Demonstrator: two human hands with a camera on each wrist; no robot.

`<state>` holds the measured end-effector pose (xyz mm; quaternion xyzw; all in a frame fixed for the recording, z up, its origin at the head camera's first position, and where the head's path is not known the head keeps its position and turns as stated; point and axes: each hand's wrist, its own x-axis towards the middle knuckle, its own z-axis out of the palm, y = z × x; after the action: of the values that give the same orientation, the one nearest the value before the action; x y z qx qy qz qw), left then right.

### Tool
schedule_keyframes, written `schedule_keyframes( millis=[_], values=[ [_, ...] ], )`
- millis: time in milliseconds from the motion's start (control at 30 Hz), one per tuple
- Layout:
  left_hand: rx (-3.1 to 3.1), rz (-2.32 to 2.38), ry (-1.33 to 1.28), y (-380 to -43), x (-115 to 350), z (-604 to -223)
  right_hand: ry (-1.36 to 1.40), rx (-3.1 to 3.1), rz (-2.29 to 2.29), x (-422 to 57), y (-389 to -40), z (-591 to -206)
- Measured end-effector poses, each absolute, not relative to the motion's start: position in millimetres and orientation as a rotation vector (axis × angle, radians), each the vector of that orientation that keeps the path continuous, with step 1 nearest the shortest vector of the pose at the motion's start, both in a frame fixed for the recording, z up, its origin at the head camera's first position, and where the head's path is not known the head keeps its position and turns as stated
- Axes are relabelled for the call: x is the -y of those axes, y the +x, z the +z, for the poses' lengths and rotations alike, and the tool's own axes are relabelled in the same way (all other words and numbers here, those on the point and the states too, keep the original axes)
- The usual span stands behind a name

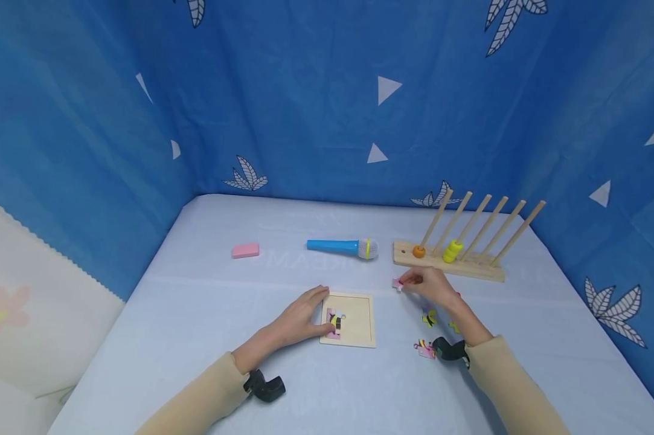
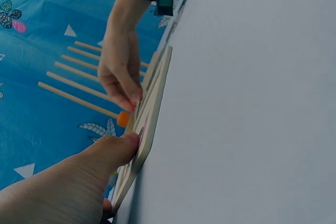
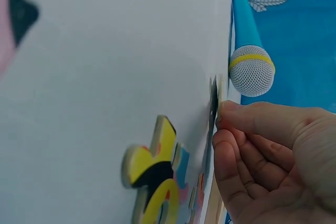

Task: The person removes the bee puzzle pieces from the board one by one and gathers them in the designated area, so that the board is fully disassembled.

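Observation:
My left hand holds a square wooden puzzle tray by its left side, the fingers at the far left corner and the thumb over the inside. Partly under that thumb, a pink, yellow and black puzzle piece lies in the tray's left part. To the right of the tray, my right hand pinches a small pink puzzle piece between thumb and fingers; the right wrist view shows it edge-on, close over the table. Near the right forearm lie loose puzzle pieces, among them a yellow one and a pink one.
A blue toy microphone lies behind the tray, with a pink block to its left. At the back right stands a wooden peg rack with upright rods and orange and yellow beads. Blue curtains surround the white table.

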<state>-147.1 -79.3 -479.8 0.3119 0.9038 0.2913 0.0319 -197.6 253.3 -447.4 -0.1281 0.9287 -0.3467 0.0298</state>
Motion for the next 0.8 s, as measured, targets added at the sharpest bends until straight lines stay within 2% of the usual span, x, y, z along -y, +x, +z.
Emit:
schedule_keyframes(
  millis=[367, 533, 800],
  values=[
    [-2.791, 0.895, 0.978, -146.9, 80.1, -480.4, -0.372, -2.78, -1.126, -243.1, -191.3, -429.9],
    [-2.787, 0.91, 0.985, -147.1, 80.7, -482.1, -0.488, -2.657, -1.307, -215.2, -176.8, -420.4],
    [-2.738, 0.914, 0.979, -149.1, 79.9, -484.5, -0.671, -2.525, -1.424, -158.8, -149.4, -433.6]
  ],
)
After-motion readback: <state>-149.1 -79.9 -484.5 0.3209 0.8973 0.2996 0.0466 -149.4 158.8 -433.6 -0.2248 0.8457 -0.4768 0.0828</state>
